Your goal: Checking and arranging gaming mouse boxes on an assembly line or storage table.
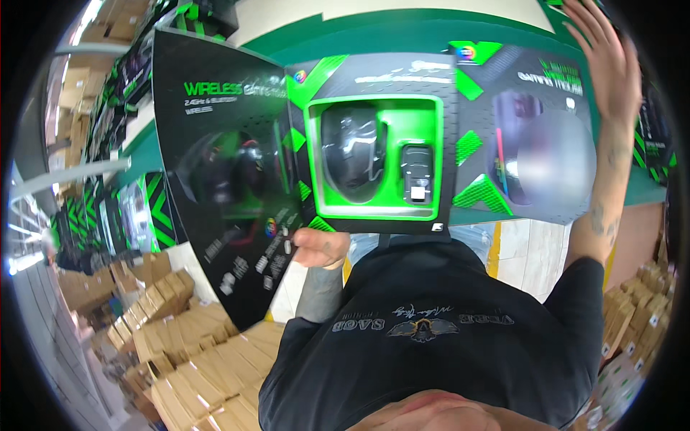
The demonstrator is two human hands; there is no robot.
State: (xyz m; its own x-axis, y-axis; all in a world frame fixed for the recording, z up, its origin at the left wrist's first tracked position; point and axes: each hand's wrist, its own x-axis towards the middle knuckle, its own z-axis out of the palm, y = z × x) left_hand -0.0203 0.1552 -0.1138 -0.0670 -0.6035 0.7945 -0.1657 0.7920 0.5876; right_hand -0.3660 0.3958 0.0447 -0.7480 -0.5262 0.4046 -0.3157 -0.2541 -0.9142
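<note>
An unfolded black-and-green gaming mouse box [375, 85] stands in front of me. Behind clear plastic in its bright green tray [392, 115] sit a dark computer mouse [352, 151] and a small black item [417, 169] with a white label. A dark printed flap [215, 115] spreads out to the left, and a panel [489, 136] with a mouse picture extends right, partly blurred. My left hand [321, 246] is closed on the box's lower edge, near where the left flap joins it. Raised at the far right, my right hand [606, 68] has its fingers stretched and appears to hold nothing.
Behind the box lies a green work surface [517, 29]. More black-and-green packages stand at the left [136, 208] and right [652, 129]. Brown cartons [208, 366] are piled on the lower left, with another carton stack [636, 309] at the lower right.
</note>
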